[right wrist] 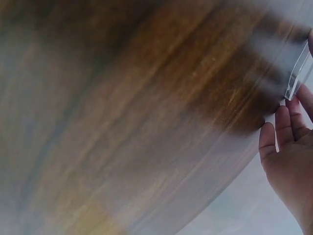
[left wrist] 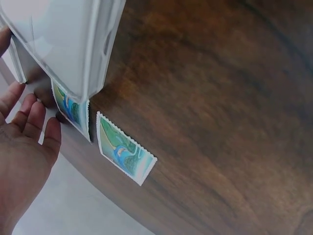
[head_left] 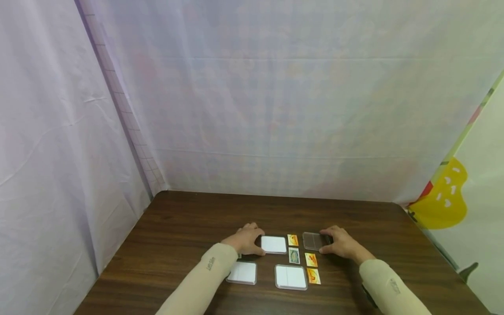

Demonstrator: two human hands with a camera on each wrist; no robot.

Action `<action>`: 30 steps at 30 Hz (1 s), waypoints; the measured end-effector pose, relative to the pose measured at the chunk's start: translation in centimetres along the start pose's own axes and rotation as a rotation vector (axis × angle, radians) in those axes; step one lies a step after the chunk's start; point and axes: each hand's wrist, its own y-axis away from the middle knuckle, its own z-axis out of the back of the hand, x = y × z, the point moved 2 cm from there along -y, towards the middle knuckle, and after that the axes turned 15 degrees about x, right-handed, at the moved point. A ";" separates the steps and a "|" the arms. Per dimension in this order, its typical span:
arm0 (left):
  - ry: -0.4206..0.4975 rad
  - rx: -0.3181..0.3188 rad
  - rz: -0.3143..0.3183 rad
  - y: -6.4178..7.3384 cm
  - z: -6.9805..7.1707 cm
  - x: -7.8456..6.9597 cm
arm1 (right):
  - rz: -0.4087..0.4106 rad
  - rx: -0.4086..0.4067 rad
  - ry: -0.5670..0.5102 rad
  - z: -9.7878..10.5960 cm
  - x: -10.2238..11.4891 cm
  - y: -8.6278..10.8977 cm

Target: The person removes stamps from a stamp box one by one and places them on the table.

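Observation:
At the back of the group of cases, my left hand [head_left: 246,240] holds a flat clear case with a white insert [head_left: 273,245] by its left side, thumb at the near corner and fingers at the far one. My right hand [head_left: 341,243] grips the right side of a clear plastic cover [head_left: 312,241], through which the dark table shows. Between these two lie an orange-yellow stamp [head_left: 292,239] and a green stamp [head_left: 294,256]. In the right wrist view, the fingertips [right wrist: 282,115] are right by the cover's clear edge [right wrist: 293,81].
Two more white-filled cases, one at left [head_left: 242,273] and one at right [head_left: 291,277], lie nearer me. Orange stamps [head_left: 311,260] sit right of the latter. Two green-blue stamps [left wrist: 126,149] show near my left wrist. Pale curtains [head_left: 275,131] border the wooden table [head_left: 189,218].

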 end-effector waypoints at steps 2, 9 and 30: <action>0.001 0.003 0.002 0.0 0.0 0.1 | -0.002 0.000 0.001 0.1 0.1 0.0; 0.018 0.012 -0.003 0.2 0.2 0.1 | -0.028 -0.016 -0.006 0.1 0.2 0.1; 0.163 -0.004 -0.012 1.6 2.2 0.8 | -0.002 -0.056 -0.028 0.5 1.4 -0.4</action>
